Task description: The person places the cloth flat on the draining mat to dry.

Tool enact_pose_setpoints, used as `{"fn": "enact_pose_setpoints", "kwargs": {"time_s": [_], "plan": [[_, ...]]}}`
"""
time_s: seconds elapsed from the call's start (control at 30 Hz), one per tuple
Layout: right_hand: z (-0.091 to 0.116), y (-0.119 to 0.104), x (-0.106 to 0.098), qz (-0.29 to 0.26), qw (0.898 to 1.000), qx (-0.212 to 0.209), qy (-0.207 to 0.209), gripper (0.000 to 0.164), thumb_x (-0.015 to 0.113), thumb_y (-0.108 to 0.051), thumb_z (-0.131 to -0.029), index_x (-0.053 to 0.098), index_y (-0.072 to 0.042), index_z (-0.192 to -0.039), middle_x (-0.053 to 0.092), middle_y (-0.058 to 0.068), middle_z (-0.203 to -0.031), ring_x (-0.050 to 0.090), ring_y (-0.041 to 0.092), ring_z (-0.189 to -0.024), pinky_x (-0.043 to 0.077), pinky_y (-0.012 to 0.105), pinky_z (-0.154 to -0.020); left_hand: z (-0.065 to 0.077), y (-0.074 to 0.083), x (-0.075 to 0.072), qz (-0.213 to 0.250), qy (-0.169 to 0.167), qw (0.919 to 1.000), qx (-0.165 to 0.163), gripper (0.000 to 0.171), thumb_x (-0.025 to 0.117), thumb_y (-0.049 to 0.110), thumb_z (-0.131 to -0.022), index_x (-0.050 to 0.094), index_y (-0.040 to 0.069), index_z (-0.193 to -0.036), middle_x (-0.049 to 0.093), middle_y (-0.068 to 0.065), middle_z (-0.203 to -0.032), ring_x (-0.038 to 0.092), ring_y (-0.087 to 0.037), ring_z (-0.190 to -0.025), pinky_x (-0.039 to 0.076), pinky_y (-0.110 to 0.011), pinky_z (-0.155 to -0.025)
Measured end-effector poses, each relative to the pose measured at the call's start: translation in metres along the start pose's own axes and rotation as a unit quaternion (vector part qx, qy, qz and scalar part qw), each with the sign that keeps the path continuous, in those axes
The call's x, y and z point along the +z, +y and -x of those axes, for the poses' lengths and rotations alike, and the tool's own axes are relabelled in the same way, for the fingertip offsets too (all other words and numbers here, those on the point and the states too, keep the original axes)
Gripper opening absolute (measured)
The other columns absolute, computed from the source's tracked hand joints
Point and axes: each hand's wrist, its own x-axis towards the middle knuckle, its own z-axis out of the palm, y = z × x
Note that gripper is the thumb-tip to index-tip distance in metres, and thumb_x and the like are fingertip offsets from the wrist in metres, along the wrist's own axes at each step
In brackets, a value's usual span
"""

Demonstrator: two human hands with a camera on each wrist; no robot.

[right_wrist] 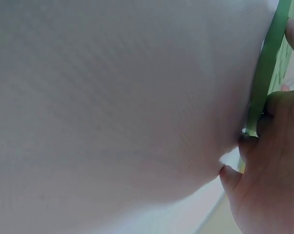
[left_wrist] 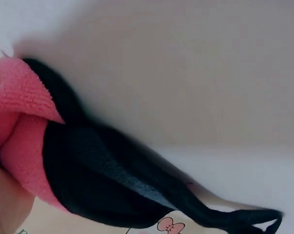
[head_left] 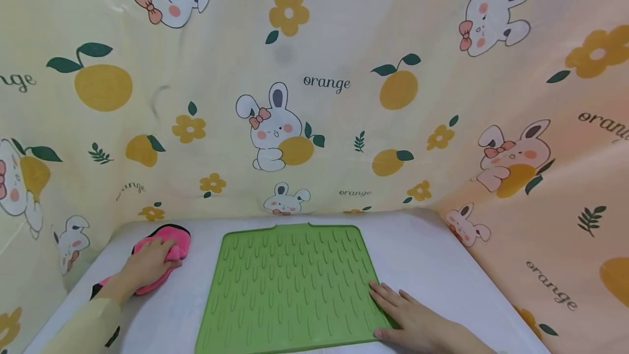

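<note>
A fleecy pink cloth with black edging lies at the left, bunched under my left hand, whose fingers grip a fold of it. In the left wrist view the cloth shows a black part with a grey patch, ending in a thin black loop. A flat green mat with rows of raised ridges lies in the middle. My right hand rests at its right edge, fingers extended, thumb near the front right corner. In the right wrist view the mat's side edge runs beside the fingers.
A white tabletop carries the mat and cloth. Behind it and along both sides hangs a curtain printed with rabbits, oranges and flowers. A small dark strip shows beside the left sleeve.
</note>
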Motion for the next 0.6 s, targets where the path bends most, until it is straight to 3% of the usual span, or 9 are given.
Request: {"fn": "enact_pose_setpoints", "kwargs": {"time_s": [0.17,0.37,0.5,0.6], "plan": [[-0.003,-0.001,-0.004,-0.014,1.000,0.015,-0.007,0.091,0.051,-0.068,-0.099,0.029,-0.008,-0.163,0.022,0.006,-0.172,0.025,0.038,-0.155,0.023,0.068,-0.118,-0.002,0.005,-0.008,0.006,0.016,0.9998,-0.007,0.055,0.078,0.023,-0.093,0.057,-0.009,-0.132,0.057,-0.035,-0.121,0.055,-0.055,-0.115,0.052,-0.071,-0.079],[-0.002,0.000,-0.003,-0.020,1.000,0.016,-0.009,0.089,0.051,-0.068,-0.099,0.030,-0.009,-0.163,0.022,0.005,-0.172,0.025,0.036,-0.155,0.023,0.068,-0.118,0.003,0.018,-0.021,0.042,0.063,0.9971,-0.006,0.045,0.077,0.022,-0.094,0.057,-0.001,-0.128,0.059,-0.026,-0.111,0.058,-0.043,-0.096,0.053,-0.058,-0.066],[-0.002,0.001,-0.001,-0.019,1.000,0.014,-0.011,0.089,0.051,-0.067,-0.100,0.031,-0.009,-0.163,0.023,0.005,-0.172,0.024,0.035,-0.156,0.024,0.068,-0.117,0.008,0.034,-0.034,0.067,0.106,0.9919,0.024,0.040,0.078,0.021,-0.093,0.059,0.002,-0.123,0.060,-0.027,-0.117,0.057,-0.044,-0.101,0.052,-0.059,-0.073],[-0.002,0.002,0.000,-0.014,1.000,0.011,-0.008,0.088,0.051,-0.067,-0.100,0.031,-0.009,-0.163,0.023,0.006,-0.172,0.025,0.035,-0.155,0.025,0.068,-0.117,0.010,0.049,-0.041,0.075,0.132,0.9872,0.050,0.038,0.080,0.019,-0.091,0.059,0.003,-0.119,0.061,-0.024,-0.111,0.056,-0.041,-0.098,0.051,-0.055,-0.074]]}}
